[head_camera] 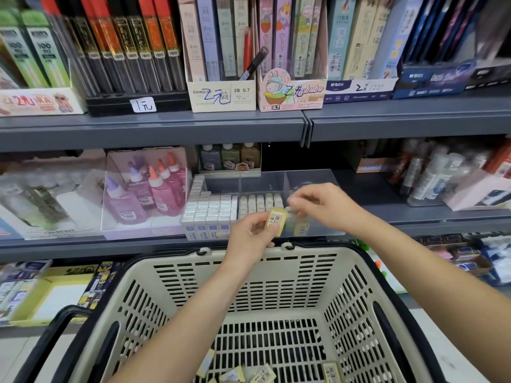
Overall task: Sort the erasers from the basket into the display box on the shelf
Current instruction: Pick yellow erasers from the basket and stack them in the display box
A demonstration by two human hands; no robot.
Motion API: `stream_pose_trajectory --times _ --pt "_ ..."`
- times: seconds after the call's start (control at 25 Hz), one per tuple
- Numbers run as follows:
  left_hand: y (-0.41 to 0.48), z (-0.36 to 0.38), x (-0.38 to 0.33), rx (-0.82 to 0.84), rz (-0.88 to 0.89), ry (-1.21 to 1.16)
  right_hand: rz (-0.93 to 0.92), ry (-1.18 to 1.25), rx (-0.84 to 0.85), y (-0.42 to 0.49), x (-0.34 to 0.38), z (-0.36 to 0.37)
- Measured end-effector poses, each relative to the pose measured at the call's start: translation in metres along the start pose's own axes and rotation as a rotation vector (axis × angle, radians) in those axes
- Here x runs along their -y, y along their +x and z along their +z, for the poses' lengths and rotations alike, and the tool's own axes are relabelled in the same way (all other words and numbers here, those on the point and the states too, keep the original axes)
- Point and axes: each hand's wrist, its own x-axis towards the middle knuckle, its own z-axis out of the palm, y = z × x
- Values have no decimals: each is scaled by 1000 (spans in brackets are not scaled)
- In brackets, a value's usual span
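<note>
One yellow eraser [275, 220] is sitting pinched at its narrow sides in the grip of the left hand [249, 236], just before the display box [312, 178]. It is probably light, firm and slick-wrapped. The right hand [323, 205] is hovering with its grip curled over the box; cannot tell if holding anything.

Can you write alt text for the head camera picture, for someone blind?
A person's left hand pinches a yellow eraser in front of a clear display box on a shop shelf, with the right hand over the box. Below, a beige basket holds more erasers.
</note>
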Motion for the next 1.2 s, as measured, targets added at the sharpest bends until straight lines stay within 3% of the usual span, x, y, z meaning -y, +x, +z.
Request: stream_pose_trajectory --times 0.12,0.24,0.36,0.44,0.72,0.96,1.08,1.2 --pt "1 14 -2 46 15 52 -21 7 116 -14 8 0" --pt "0 14 -1 9 91 182 30 42 64 -17 0 -18" --pt "0 -5 4 -82 134 311 115 -202 -94 -10 -22 -40" --pt "-2 -15 7 -106 131 354 150 -361 -96 -3 -34 -42" --pt "-17 -25 18 -89 125 312 221 -334 235 15 -44 -21" --pt "-31 -27 29 -67 58 254 270 -257 349 17 -43 -17" --pt "-43 -32 33 -31 32 272 221 -306 299 12 -36 -28" --pt "-52 -52 39 19 -16 339 125 -308 97 -7 -24 -29"
